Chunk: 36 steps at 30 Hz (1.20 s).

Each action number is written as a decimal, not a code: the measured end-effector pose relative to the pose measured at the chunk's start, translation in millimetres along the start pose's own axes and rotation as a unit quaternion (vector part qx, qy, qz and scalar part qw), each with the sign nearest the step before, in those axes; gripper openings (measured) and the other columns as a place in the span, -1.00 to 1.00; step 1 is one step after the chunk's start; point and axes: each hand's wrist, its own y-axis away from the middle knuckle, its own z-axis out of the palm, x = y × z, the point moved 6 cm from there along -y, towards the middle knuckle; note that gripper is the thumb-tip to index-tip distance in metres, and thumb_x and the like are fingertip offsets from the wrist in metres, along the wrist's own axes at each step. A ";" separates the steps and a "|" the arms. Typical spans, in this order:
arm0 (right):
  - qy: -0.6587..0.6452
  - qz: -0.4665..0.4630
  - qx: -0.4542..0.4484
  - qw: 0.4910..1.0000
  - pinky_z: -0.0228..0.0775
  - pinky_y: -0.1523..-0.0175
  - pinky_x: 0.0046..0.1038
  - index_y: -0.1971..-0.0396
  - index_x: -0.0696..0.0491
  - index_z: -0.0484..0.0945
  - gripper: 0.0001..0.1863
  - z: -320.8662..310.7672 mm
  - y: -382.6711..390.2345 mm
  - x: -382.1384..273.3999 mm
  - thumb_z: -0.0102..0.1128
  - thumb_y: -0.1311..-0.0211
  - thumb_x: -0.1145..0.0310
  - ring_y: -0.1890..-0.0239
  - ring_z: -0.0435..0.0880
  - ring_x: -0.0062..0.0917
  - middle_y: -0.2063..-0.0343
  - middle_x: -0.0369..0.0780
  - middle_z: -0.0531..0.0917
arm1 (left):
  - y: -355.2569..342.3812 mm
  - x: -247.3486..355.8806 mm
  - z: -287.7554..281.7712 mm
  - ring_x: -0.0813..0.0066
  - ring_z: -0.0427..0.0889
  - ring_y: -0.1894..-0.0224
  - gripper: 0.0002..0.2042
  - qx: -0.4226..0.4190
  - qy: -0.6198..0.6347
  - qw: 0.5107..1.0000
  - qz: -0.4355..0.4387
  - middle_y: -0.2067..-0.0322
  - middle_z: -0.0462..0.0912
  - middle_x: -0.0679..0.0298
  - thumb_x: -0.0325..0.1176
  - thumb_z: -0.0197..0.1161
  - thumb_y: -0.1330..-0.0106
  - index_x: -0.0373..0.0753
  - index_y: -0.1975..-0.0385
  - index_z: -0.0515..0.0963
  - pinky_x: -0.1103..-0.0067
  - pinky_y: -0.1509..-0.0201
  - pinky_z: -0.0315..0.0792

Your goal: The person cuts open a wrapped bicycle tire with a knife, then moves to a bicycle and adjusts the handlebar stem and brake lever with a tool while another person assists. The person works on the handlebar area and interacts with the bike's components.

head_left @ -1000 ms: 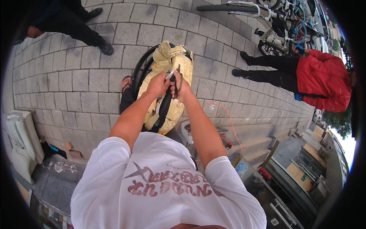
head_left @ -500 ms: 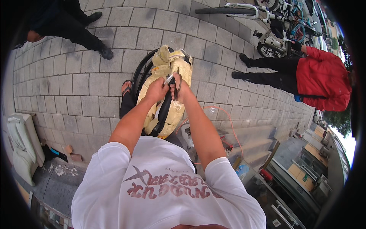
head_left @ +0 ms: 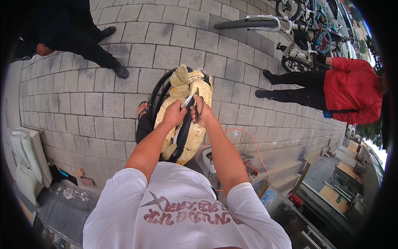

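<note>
Before me stands a bundle of black hoops, which look like tyres (head_left: 156, 95), partly wrapped in torn yellow paper (head_left: 197, 141). A black band (head_left: 181, 141) runs lengthwise down the wrapping. My left hand (head_left: 175, 113) is closed on a thin whitish strip (head_left: 187, 101) over the upper part of the bundle. Just beside it, my right hand (head_left: 203, 113) grips dark scissors (head_left: 200, 103), their loop showing around the fingers. The blade tips are close to the strip; whether they touch it I cannot tell.
A person in dark clothes (head_left: 78, 37) stands at far left. Another in a red jacket (head_left: 352, 87) is at right by parked bicycles (head_left: 298, 50). An orange hose (head_left: 253, 145) curves over the paving right of the bundle. A pale cushioned seat (head_left: 29, 162) lies at left.
The whole view has shifted, so the bundle and hands sit lower and slightly right. Both hands keep their grips, and the person at left appears slightly farther into view.
</note>
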 end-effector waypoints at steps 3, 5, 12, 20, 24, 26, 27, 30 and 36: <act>-0.002 0.016 -0.005 1.000 0.16 0.47 -0.42 0.41 -0.03 0.40 -0.37 -4.2 -18.8 -1.2 0.07 -0.29 -0.40 0.64 0.29 -0.55 0.67 -0.40 0.34 | 5.0 2.8 1.2 -0.17 0.70 0.26 -0.77 0.005 -0.015 1.000 0.021 0.38 0.68 -0.16 -0.27 0.26 -0.33 -0.34 0.29 0.51 0.16 0.15 0.54; -0.009 0.022 -0.007 1.000 0.14 0.50 -0.44 0.42 -0.04 0.39 -0.38 -2.5 -17.1 -11.6 0.09 -0.28 -0.39 0.67 0.27 -0.57 0.71 -0.41 0.33 | -2.4 7.5 -1.3 -0.16 0.69 0.28 -0.76 0.024 -0.014 0.999 0.046 0.39 0.67 -0.15 -0.27 0.27 -0.32 -0.35 0.30 0.51 0.16 0.16 0.53; 0.001 -0.016 0.011 1.000 0.16 0.53 -0.47 0.43 -0.03 0.37 -0.43 -10.5 -17.1 -13.4 0.15 -0.32 -0.31 0.70 0.28 -0.59 0.74 -0.43 0.30 | -3.9 -0.3 -2.4 -0.15 0.69 0.31 -0.76 0.028 0.018 0.999 0.015 0.43 0.67 -0.13 -0.26 0.27 -0.31 -0.36 0.32 0.52 0.17 0.20 0.52; 0.000 0.025 -0.034 0.999 0.21 0.44 -0.43 0.37 -0.01 0.41 -0.31 -3.0 -32.6 -26.8 0.10 -0.23 -0.46 0.65 0.32 -0.53 0.69 -0.38 0.35 | -0.3 -2.2 -3.9 -0.14 0.69 0.33 -0.75 0.043 0.018 0.999 0.027 0.44 0.66 -0.13 -0.25 0.28 -0.31 -0.36 0.32 0.51 0.19 0.22 0.52; -0.012 0.025 -0.043 0.999 0.20 0.48 -0.46 0.36 -0.01 0.40 -0.34 -5.3 -36.4 -28.2 0.12 -0.26 -0.42 0.67 0.31 -0.58 0.69 -0.40 0.36 | -3.0 -5.2 -5.1 -0.13 0.69 0.34 -0.74 0.042 0.017 0.999 0.020 0.44 0.66 -0.12 -0.25 0.28 -0.31 -0.36 0.32 0.51 0.20 0.22 0.53; 0.007 -0.003 -0.014 1.000 0.18 0.51 -0.49 0.36 0.00 0.40 -0.35 -3.7 -36.8 -26.2 0.13 -0.27 -0.40 0.68 0.30 -0.60 0.70 -0.40 0.36 | -2.7 -7.5 -5.8 -0.10 0.69 0.35 -0.74 0.042 0.019 0.999 0.020 0.45 0.66 -0.11 -0.25 0.29 -0.31 -0.36 0.32 0.51 0.21 0.23 0.53; 0.004 -0.015 -0.004 1.000 0.19 0.53 -0.47 0.37 0.01 0.41 -0.35 -4.2 -36.3 -26.1 0.14 -0.28 -0.38 0.69 0.32 -0.58 0.71 -0.39 0.36 | -2.6 -8.6 -6.1 -0.09 0.69 0.36 -0.74 0.042 0.020 0.999 0.020 0.45 0.66 -0.10 -0.24 0.29 -0.31 -0.36 0.32 0.52 0.22 0.23 0.53; -0.013 -0.032 0.003 0.999 0.20 0.56 -0.43 0.38 0.04 0.43 -0.35 -3.3 -30.5 -19.9 0.15 -0.29 -0.37 0.71 0.34 -0.55 0.71 -0.35 0.37 | 1.0 -11.2 -8.4 0.00 0.70 0.40 -0.76 0.054 0.037 0.998 0.015 0.49 0.65 -0.05 -0.27 0.32 -0.32 -0.36 0.35 0.53 0.28 0.28 0.52; -0.073 0.020 -0.081 0.994 0.22 0.48 -0.47 0.31 0.06 0.44 -0.25 -9.3 -25.0 -23.1 0.17 -0.22 -0.46 0.65 0.34 -0.55 0.66 -0.37 0.37 | -7.3 -17.3 -12.0 0.00 0.70 0.39 -0.75 0.009 0.031 0.999 0.023 0.47 0.66 -0.07 -0.26 0.29 -0.30 -0.36 0.33 0.52 0.26 0.25 0.53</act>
